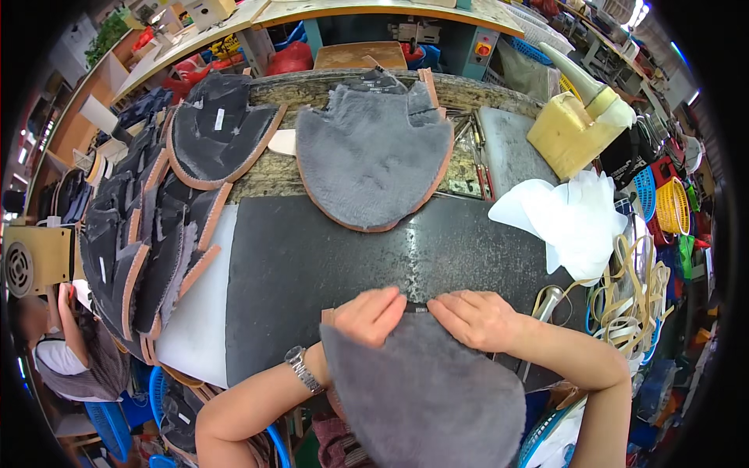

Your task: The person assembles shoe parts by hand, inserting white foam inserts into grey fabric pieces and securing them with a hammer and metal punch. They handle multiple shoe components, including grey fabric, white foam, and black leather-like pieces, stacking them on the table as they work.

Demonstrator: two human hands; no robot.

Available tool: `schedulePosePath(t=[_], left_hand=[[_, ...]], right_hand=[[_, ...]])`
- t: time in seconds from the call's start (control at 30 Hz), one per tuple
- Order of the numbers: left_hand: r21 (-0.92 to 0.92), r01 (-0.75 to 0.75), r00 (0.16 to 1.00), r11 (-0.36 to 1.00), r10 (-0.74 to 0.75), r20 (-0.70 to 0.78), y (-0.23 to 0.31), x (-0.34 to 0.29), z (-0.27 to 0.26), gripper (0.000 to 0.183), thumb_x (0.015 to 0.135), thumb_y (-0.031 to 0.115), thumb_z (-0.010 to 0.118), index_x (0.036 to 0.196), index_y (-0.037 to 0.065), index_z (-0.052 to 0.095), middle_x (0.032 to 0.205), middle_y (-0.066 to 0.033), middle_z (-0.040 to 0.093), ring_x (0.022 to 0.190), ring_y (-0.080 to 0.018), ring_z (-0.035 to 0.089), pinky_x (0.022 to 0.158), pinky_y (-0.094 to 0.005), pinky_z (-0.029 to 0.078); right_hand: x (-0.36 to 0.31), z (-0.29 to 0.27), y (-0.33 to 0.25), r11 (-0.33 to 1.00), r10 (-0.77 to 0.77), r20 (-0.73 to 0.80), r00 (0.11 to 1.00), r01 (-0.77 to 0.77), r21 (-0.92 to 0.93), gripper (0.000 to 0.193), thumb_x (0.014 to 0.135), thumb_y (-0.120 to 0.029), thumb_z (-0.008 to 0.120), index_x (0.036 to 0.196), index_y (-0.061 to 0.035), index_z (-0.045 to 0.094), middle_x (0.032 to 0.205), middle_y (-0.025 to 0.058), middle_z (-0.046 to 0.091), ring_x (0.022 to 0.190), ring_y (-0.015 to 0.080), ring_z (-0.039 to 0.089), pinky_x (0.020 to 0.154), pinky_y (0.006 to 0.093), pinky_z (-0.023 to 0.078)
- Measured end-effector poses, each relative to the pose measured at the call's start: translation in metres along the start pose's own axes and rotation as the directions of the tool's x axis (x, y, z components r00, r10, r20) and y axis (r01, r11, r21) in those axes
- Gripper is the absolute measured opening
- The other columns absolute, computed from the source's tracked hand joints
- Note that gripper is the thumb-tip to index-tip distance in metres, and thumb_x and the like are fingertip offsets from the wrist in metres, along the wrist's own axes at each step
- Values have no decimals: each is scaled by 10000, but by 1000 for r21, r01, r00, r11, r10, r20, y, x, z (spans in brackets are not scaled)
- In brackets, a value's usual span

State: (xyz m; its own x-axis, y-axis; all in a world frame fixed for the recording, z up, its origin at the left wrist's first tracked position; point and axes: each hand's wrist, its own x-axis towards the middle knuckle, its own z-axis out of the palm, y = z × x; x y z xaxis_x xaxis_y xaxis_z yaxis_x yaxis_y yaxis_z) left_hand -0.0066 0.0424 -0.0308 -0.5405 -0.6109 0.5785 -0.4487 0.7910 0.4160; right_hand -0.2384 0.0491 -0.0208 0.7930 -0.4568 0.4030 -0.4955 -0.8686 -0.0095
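A grey plush piece [429, 390], rounded like a slipper upper, hangs toward me over the near side of the black mat [312, 257]. My left hand [365, 315], with a watch on its wrist, is closed on the left part of its upper edge. Closed fingers of my right hand [480, 318] grip the same edge a little to the right. Between the hands a small dark label [420, 309] shows at the edge. Beyond the mat lies a similar grey plush piece [374, 152] with brown trim, fuzzy side up.
Dark trimmed pieces [222, 129] lie heaped along the left. White sheets [573, 222], a yellow block [573, 132] and beige straps [636, 288] are on the right. Thin tools [480, 156] rest beyond the mat. Another person [70, 351] sits at far left.
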Motion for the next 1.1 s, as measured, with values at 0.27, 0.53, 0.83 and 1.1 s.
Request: schedulePosePath(t=[0.27,0.53,0.83,1.1], left_hand=[[-98,153,951,983,-120,284,-3,6,-10,334,665,34,589,989,-35,629,884,-108,606,756,-243,601,634,-297,507],[305,-423,878,853,302,371,-3,6,-8,230,690,48,628,895,-54,654,827,-105,582,728,-173,554,619,-241,494],[217,-538,760,814,358,542,-3,9,-15,311,766,134,567,992,-70,630,910,-115,571,864,-223,560,771,-298,488],[-153,-184,616,971,235,752,-21,35,-47,345,712,163,617,974,-61,615,1061,-156,574,988,-272,527,873,-352,451]], right_hand=[[7,-8,0,890,257,144,956,-292,351,316,652,-98,588,942,26,613,874,98,583,780,195,580,675,278,515],[1,-1,1,988,-111,50,993,115,-107,325,687,-161,568,931,43,636,898,87,592,856,194,558,704,302,474],[3,-8,-2,990,-127,166,978,135,-41,369,694,-172,567,982,51,625,953,104,597,819,178,549,685,274,452],[-12,-36,9,965,-29,387,922,-75,251,514,714,-174,545,1191,18,539,1266,153,519,944,199,547,796,328,426]])
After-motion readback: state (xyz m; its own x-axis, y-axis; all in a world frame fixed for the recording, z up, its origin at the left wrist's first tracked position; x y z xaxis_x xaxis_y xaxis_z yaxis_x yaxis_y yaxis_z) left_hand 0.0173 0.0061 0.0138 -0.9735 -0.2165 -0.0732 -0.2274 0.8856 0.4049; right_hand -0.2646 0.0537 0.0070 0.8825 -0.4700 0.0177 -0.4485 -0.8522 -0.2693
